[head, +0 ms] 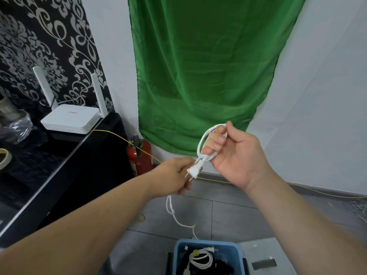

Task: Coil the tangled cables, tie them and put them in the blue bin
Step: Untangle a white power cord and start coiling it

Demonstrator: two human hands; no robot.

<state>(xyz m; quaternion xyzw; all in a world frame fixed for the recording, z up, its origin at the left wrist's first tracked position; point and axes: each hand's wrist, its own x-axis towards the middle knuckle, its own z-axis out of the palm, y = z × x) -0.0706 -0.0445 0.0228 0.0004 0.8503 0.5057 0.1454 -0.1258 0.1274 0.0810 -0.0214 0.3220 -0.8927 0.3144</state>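
The white cable at mid-frame has a smooth plastic sheath, and its plug is glossy white plastic with thin metal prongs. The green cloth in the upper middle looks thin, creased and faintly shiny; the blue bin at the bottom edge is matt plastic. At left, the black cabinet top is glossy, the router matt white plastic.

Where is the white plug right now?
Centre of the head view: the left hand holds the white plug, just below the right hand gripping the white cable.
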